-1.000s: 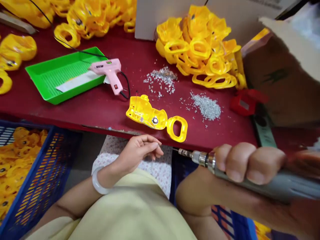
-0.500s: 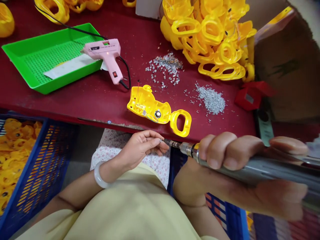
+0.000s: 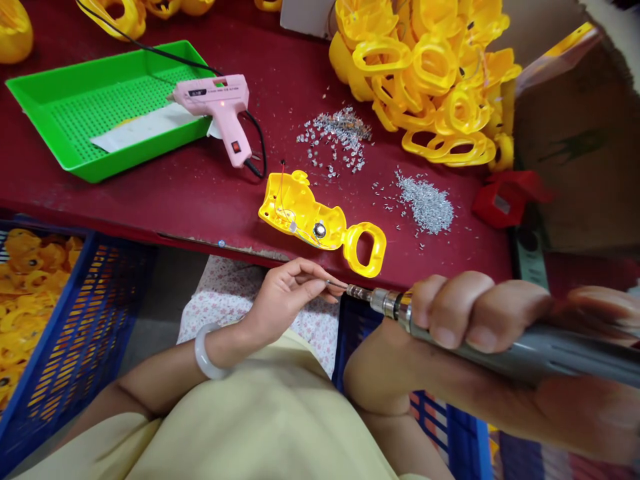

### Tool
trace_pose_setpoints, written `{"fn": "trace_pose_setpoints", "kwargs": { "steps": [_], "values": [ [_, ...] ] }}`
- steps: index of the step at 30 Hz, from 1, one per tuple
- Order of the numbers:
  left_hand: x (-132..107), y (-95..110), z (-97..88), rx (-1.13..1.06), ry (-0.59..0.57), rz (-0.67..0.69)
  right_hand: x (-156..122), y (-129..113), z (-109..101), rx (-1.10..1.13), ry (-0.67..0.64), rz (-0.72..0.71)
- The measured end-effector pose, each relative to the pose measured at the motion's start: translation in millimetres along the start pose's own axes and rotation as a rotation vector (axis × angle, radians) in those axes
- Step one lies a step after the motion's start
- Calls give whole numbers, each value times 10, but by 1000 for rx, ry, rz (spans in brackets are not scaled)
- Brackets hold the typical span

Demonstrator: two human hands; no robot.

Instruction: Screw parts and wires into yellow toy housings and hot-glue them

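My right hand (image 3: 475,310) is wrapped round a grey electric screwdriver (image 3: 530,350), which points left. Its thin bit reaches the fingertips of my left hand (image 3: 293,293). Thumb and fingers of that hand are pinched at the bit's tip; whatever small piece they hold there is hidden. Just beyond, on the table's front edge, lies a yellow plastic shell half (image 3: 300,207) with its hollow side up. Inside it are thin wires and a round silver part (image 3: 319,230). A ring-shaped yellow end (image 3: 365,250) extends to its right.
Small screws (image 3: 427,203) lie heaped right of the shell, and small shiny pieces (image 3: 343,133) behind it. A pink glue gun (image 3: 225,107) leans on a green tray (image 3: 90,170). Yellow shells (image 3: 430,67) are piled at the back right. Blue crates (image 3: 75,320) stand below the table.
The screwdriver's bit has come to lie between my left fingertips, where a small silver piece showed before. My right hand has shifted slightly right and down. The view has shifted slightly.
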State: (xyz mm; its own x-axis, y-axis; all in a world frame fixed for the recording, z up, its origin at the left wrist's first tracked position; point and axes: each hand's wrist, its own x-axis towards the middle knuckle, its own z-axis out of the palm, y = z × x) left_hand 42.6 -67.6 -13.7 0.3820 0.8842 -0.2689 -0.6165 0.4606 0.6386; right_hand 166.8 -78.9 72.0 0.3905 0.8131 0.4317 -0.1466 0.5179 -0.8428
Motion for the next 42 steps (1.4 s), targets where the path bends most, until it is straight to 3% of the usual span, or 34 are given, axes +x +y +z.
{"fn": "trace_pose_setpoints", "kwargs": {
  "steps": [6,9,11,13,15,17,18,21,23,27,33,42],
  "values": [
    [9,-60,15,20,15,64,69,11,-66,-53,-146,-17],
    [-30,-56,8,75,-27,58,87,-15,-64,-35,-147,1],
    [-77,0,-3,248,-6,109,98,-38,-57,-4,-103,6],
    [-101,118,-23,577,64,322,123,-43,-48,8,-70,-1],
    [-61,286,-54,996,104,652,176,-3,-25,-9,-44,-31],
    [58,462,-91,1381,35,881,256,99,19,-32,-8,-110],
    [140,536,-112,1526,-32,917,301,171,48,-41,6,-156],
    [386,662,-172,1795,-235,839,428,430,142,-32,-23,-279],
    [496,670,-205,1881,-290,771,478,583,193,-4,-46,-297],
    [546,626,-230,1944,-262,737,484,737,251,-66,8,-223],
    [528,617,-214,1910,-235,754,434,764,264,-197,33,-173],
    [544,631,-211,1953,-235,760,409,840,234,-80,-50,-191]
  ]
}}
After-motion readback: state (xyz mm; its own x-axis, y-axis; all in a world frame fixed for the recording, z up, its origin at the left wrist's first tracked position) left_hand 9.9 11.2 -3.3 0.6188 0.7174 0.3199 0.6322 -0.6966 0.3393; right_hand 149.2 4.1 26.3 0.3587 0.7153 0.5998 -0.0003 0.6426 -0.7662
